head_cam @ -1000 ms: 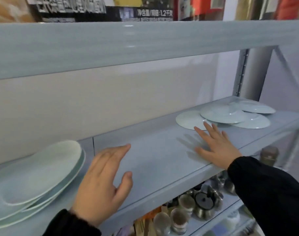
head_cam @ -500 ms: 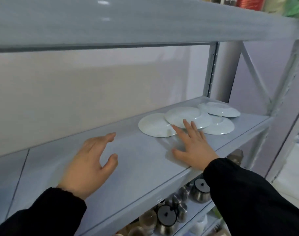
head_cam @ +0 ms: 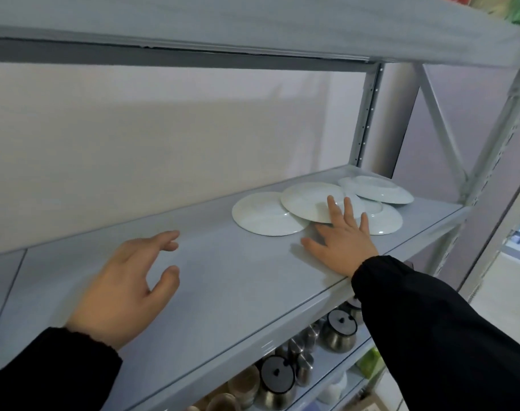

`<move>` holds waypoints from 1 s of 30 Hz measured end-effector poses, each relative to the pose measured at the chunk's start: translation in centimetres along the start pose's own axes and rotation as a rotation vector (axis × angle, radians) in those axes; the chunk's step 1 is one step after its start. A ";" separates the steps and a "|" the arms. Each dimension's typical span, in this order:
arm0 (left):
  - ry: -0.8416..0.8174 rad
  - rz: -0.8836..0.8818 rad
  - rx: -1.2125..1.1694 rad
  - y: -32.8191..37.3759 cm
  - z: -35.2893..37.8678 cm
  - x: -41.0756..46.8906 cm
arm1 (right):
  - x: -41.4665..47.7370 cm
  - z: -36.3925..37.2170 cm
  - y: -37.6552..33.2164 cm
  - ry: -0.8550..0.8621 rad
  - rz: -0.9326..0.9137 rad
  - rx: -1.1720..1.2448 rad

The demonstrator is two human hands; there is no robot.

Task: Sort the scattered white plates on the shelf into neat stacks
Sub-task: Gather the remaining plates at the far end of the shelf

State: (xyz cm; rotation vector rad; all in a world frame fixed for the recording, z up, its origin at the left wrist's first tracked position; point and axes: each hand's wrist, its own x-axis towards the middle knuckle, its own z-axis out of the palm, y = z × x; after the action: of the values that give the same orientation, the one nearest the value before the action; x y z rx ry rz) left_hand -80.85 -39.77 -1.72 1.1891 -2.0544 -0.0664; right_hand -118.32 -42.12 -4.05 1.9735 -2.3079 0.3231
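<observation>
Several white plates lie overlapping at the right end of the grey shelf (head_cam: 223, 280). The leftmost plate (head_cam: 261, 215) lies flat. A second plate (head_cam: 306, 200) rests tilted over it. Another plate (head_cam: 383, 221) sits in front and one more plate (head_cam: 377, 189) lies upside down at the back. My right hand (head_cam: 341, 241) is flat on the shelf, fingers spread, fingertips over the edge of the tilted plate. My left hand (head_cam: 125, 286) hovers open above the shelf's middle, holding nothing.
The upper shelf board (head_cam: 252, 25) hangs close overhead. A grey upright post (head_cam: 368, 114) and diagonal braces (head_cam: 439, 129) close the right end. On the lower shelf stand several steel pots with black lids (head_cam: 338, 330). A pale wall backs the shelf.
The view has swung right, so the plate stack at the left has left the frame. My right hand slid forward until its fingers reached the scattered plates. My left hand followed rightwards.
</observation>
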 end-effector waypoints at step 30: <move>0.266 -0.028 0.077 0.6 -1.6 0.6 | -1.2 -5.5 -12.1 0.310 -0.095 0.933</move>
State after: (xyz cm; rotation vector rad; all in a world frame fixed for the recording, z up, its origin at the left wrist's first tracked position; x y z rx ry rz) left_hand -80.44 -39.40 0.01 1.2047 -1.8214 0.1513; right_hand -106.57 -41.53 2.34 2.0876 -2.0003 1.8063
